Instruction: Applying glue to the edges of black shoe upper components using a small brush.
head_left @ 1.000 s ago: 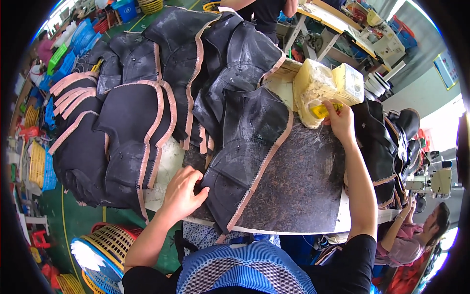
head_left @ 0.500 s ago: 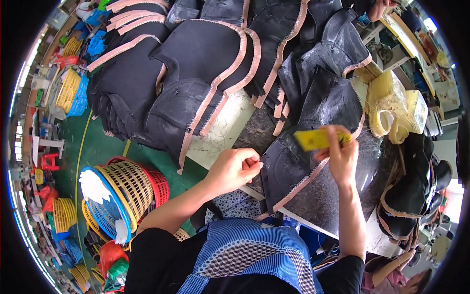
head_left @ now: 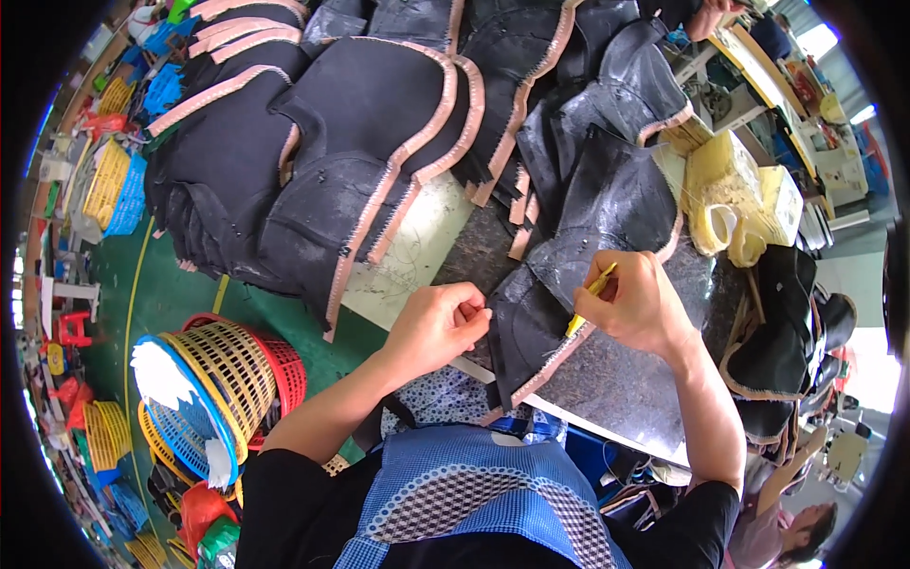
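A black shaped panel (head_left: 531, 308), like a boot upper with a pinkish strip along one edge, lies on the near part of the worktable. My right hand (head_left: 637, 302) grips a flat yellow hand tool (head_left: 594, 295), seen nearly edge-on. Its pale tip meets the panel beside the pinkish strip. My left hand (head_left: 438, 325) is closed in a pinch at the panel's left edge; what its fingertips hold, if anything, is hidden. Beyond that panel lies another similar black panel (head_left: 616, 194), shiny in places.
Stacked black panels (head_left: 365, 114) cover the table's far left. Yellowed blocks (head_left: 725, 175) and a tape roll stand at the right. More black pieces (head_left: 777, 313) hang off the right edge. Plastic baskets (head_left: 227, 356) stand at the lower left; other people are at the right.
My right hand has brought the yellow tool down to the panel's edge and turned it edge-on. The left hand keeps its pinch by the panel. The whole view has shifted slightly.
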The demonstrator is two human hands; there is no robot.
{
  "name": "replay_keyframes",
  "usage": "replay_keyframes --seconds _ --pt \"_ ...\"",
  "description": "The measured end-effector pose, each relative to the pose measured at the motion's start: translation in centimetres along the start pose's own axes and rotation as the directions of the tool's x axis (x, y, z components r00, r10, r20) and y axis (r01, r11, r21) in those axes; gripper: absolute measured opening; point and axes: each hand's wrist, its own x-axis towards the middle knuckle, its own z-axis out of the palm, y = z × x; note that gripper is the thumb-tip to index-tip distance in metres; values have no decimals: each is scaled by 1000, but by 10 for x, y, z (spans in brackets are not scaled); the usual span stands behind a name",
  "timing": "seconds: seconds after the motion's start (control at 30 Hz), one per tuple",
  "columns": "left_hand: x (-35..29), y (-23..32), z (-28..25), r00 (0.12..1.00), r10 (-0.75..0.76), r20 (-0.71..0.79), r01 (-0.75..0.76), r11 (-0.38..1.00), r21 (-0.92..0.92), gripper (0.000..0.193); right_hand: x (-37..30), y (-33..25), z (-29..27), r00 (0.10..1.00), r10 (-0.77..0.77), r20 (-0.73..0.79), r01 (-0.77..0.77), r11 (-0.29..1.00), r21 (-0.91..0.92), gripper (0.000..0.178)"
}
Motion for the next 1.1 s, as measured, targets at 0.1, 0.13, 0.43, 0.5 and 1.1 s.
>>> replay_keyframes --seconds 0.1,0.13,0.43,0.5,1.1 --pt "6 -6 2 999 18 36 -18 1000 -24 14 4 17 1 977 52 -206 28 929 370 26" --pt "5 -5 2 999 2 39 0 999 -37 14 6 18 11 956 36 -291 90 908 408 23" --pt "2 -4 0 999 -26 24 26 1000 8 13 -27 19 26 941 -247 -233 322 864 387 9" --pt "3 -9 1 1000 -16 23 15 1000 4 13 -34 15 50 965 -150 -213 222 902 371 12" --pt "-12 -16 4 999 38 32 -26 945 -326 17 -37 25 69 871 355 -341 85 573 815 31"
